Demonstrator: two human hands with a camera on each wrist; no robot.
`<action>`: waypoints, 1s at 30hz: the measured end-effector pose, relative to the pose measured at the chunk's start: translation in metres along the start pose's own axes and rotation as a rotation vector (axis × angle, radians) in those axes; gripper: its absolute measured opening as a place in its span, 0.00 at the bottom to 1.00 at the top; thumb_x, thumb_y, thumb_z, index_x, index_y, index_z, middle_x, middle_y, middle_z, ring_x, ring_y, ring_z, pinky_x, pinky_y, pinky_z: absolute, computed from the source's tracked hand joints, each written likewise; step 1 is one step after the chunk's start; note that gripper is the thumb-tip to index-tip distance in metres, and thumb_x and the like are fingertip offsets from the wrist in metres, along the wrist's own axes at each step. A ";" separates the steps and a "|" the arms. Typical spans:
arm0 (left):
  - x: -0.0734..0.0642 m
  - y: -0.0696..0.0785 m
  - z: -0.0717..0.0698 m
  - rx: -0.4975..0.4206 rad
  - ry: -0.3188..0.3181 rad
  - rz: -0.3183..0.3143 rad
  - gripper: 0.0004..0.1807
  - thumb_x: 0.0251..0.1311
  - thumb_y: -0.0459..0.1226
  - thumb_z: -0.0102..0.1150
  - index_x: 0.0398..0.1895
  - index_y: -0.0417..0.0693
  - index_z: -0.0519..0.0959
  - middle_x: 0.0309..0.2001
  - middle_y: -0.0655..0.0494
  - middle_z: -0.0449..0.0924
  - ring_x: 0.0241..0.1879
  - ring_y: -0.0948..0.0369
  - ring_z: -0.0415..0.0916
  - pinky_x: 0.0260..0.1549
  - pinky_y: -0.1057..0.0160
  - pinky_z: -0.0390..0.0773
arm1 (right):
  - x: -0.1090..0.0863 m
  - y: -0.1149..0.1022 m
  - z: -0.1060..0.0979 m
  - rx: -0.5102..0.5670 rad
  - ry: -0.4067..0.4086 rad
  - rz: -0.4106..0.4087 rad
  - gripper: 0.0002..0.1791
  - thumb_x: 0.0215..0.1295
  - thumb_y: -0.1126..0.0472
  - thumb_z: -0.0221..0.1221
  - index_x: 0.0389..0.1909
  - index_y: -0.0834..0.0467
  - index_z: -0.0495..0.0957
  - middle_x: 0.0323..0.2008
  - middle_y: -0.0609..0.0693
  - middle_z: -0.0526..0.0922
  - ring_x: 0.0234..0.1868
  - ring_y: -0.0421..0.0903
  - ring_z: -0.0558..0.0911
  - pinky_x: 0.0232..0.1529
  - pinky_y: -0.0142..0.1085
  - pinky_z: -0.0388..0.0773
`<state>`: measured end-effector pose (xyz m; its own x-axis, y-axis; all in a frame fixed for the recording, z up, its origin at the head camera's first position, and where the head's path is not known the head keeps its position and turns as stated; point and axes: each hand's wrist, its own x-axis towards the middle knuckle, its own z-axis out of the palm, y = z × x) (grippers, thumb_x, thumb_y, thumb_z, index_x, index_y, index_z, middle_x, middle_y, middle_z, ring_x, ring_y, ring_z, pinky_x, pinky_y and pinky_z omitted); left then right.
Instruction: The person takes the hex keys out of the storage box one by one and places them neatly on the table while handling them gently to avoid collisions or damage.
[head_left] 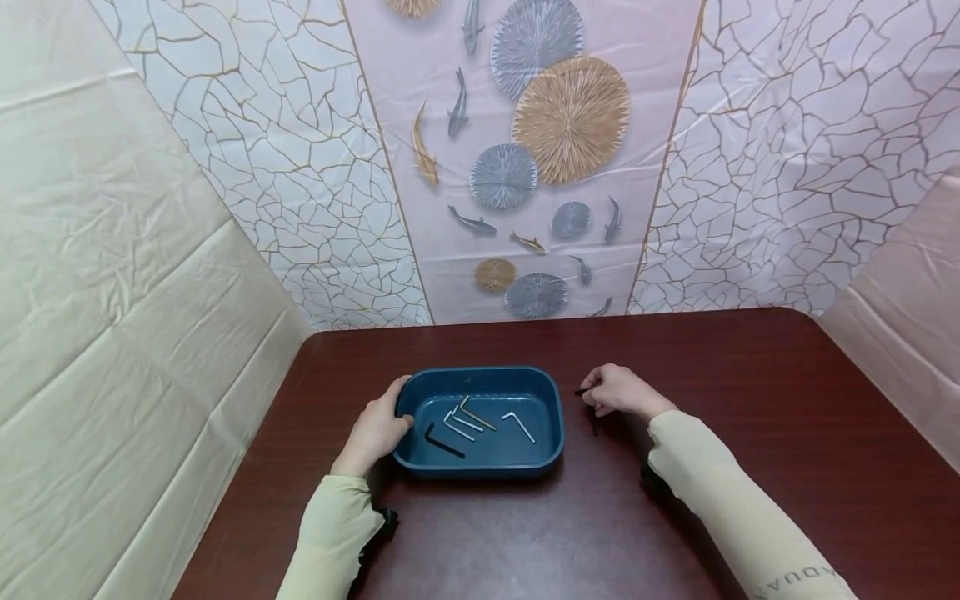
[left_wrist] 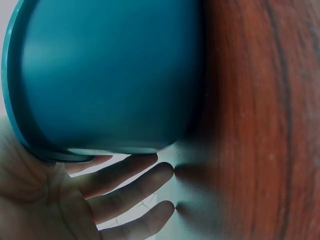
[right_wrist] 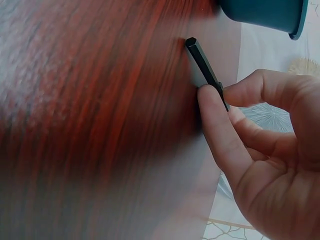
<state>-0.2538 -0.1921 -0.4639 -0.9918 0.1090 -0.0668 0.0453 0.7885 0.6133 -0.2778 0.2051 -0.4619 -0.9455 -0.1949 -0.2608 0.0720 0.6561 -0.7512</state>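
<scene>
A dark blue rectangular tray stands on the table. My left hand grips its left end, the thumb over the rim and the fingers along the outer wall. In the left wrist view, the fingertips reach down close to the tabletop. To the right of the tray, my right hand pinches a black hex key between thumb and fingers, low over the table. Inside the tray lie a black hex key, a gold-toned hex key and several silver hex keys.
The dark red-brown wooden table has rounded back corners. A patterned cloth wall rises behind it, and cream cloth panels flank the sides. Black wrist devices show under the sleeves.
</scene>
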 end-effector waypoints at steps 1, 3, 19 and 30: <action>0.000 0.000 0.000 0.002 0.002 0.000 0.37 0.64 0.32 0.57 0.77 0.53 0.61 0.55 0.37 0.80 0.30 0.53 0.79 0.29 0.55 0.77 | 0.001 0.000 0.000 -0.001 -0.001 0.000 0.15 0.63 0.69 0.57 0.49 0.72 0.78 0.41 0.61 0.82 0.30 0.47 0.82 0.35 0.40 0.84; 0.000 0.000 0.000 0.000 0.001 0.003 0.37 0.65 0.32 0.57 0.77 0.53 0.61 0.53 0.37 0.81 0.29 0.53 0.79 0.29 0.55 0.76 | 0.002 -0.001 0.001 -0.004 -0.002 0.001 0.15 0.64 0.68 0.57 0.49 0.72 0.78 0.42 0.61 0.82 0.31 0.46 0.82 0.35 0.40 0.84; 0.000 -0.002 -0.001 0.008 0.007 0.009 0.36 0.64 0.31 0.57 0.77 0.51 0.61 0.56 0.35 0.79 0.36 0.49 0.81 0.35 0.50 0.80 | 0.004 -0.003 0.003 -0.028 0.002 0.005 0.13 0.63 0.69 0.57 0.46 0.72 0.78 0.41 0.62 0.82 0.29 0.46 0.82 0.34 0.40 0.84; 0.001 -0.003 0.000 -0.003 0.005 0.010 0.36 0.64 0.31 0.57 0.77 0.51 0.61 0.56 0.34 0.79 0.33 0.51 0.81 0.32 0.52 0.79 | 0.006 -0.001 0.005 -0.029 0.015 0.008 0.12 0.63 0.70 0.57 0.46 0.71 0.78 0.42 0.61 0.81 0.30 0.46 0.83 0.33 0.39 0.84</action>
<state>-0.2546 -0.1939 -0.4658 -0.9919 0.1139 -0.0562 0.0553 0.7854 0.6166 -0.2823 0.1998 -0.4660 -0.9497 -0.1787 -0.2571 0.0703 0.6785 -0.7312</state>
